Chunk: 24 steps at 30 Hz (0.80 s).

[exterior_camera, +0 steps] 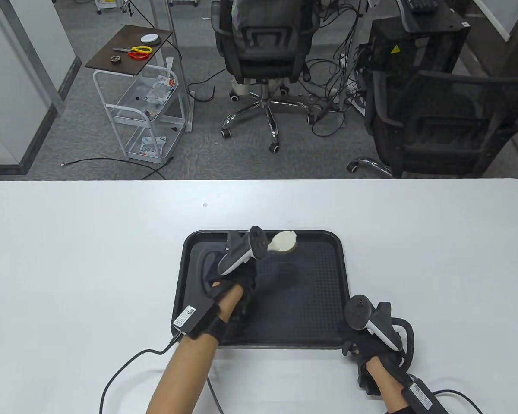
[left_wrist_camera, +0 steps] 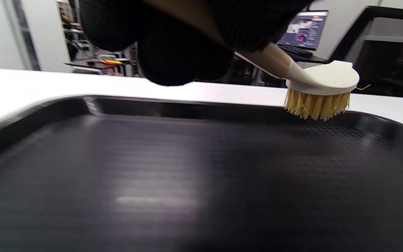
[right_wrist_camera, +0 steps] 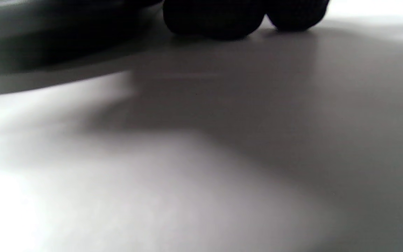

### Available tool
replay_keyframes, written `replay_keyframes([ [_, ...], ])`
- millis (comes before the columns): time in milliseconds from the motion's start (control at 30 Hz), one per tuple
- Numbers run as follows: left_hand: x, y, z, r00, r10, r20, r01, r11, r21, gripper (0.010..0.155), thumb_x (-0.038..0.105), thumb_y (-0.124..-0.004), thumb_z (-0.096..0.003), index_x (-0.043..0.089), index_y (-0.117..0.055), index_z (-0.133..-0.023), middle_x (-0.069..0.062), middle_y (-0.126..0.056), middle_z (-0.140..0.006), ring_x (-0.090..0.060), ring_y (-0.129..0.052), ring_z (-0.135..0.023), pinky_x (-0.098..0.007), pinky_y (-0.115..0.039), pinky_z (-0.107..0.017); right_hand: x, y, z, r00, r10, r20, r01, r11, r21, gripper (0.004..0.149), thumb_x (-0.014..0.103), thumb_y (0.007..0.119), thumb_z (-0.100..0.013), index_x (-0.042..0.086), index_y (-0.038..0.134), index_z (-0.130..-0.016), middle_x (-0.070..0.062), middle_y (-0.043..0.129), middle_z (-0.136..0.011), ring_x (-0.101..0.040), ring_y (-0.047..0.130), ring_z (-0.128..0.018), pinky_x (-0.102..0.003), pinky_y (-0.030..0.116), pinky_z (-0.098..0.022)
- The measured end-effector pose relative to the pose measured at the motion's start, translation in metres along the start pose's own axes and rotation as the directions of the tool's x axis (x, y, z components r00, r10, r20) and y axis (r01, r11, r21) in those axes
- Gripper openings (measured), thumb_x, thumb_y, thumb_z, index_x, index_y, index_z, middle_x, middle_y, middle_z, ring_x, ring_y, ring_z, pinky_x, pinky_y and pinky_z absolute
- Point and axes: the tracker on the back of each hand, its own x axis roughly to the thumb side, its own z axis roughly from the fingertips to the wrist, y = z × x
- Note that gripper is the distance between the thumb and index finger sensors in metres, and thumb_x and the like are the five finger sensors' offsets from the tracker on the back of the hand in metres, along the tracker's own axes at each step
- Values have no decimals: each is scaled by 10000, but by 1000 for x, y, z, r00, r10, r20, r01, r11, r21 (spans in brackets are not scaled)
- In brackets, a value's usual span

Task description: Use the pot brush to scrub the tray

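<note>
My left hand (exterior_camera: 235, 276) grips the pot brush (left_wrist_camera: 322, 87), bristles on the black tray's (exterior_camera: 328, 276) far edge; my right hand (exterior_camera: 373, 345) (grip unclear) rests near its right corner.

1. This is an office or lab workroom with grey carpet (exterior_camera: 47, 142).
2. Beyond the far edge of the white table (exterior_camera: 69, 241) stand two black mesh office chairs (exterior_camera: 265, 47).
3. Loose cables (exterior_camera: 332, 86) trail beside a black computer case (exterior_camera: 414, 43).
4. A white wire cart (exterior_camera: 146, 116) has scissors (exterior_camera: 136, 51) on its top.
5. A lit monitor (left_wrist_camera: 303, 33) glows in the left wrist view.
</note>
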Motion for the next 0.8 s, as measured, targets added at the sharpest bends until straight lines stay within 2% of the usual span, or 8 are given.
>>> replay_keyframes([
  [200,49,-20,-5,996,4,87,-2,1000,-23,581,326,-718,-465,428,-626,-1030,4,-754,-973,-215,-905,-727,-467,-694,-651,0,0,0,1000,0,0,0,1000,0,713,448,710,-513,106,440,-1077,-94,724,-853,-206,828,-623,-514,687,-608],
  [400,55,-29,-3,994,-28,104,31,999,-27,578,328,-717,-465,438,-631,-1026,7,-757,-971,-213,-906,-728,-465,-694,-652,0,0,0,1000,-2,1,2,1000,2,714,449,710,-513,106,439,-1077,-94,723,-854,-206,828,-623,-514,687,-608],
  [500,42,-30,-1,996,-34,82,36,999,-24,574,322,-722,-462,439,-647,-1019,1,-765,-964,-219,-910,-719,-470,-694,-650,0,0,0,1000,1,0,-1,1000,1,713,449,710,-513,106,440,-1077,-94,723,-854,-206,829,-623,-514,688,-608],
  [600,15,-29,4,998,-43,36,44,999,-23,569,320,-735,-457,461,-667,-1005,-9,-782,-950,-222,-920,-701,-470,-701,-646,-1,0,0,1000,-5,2,5,1000,3,711,449,709,-514,107,441,-1077,-94,724,-854,-207,828,-623,-514,687,-608],
  [800,-63,-26,19,995,-16,-98,13,999,-36,568,310,-738,-455,462,-678,-999,-19,-785,-947,-236,-914,-705,-480,-688,-655,0,0,0,1000,-1,0,1,1000,1,710,447,709,-514,106,441,-1077,-95,725,-854,-207,828,-624,-515,687,-608],
])
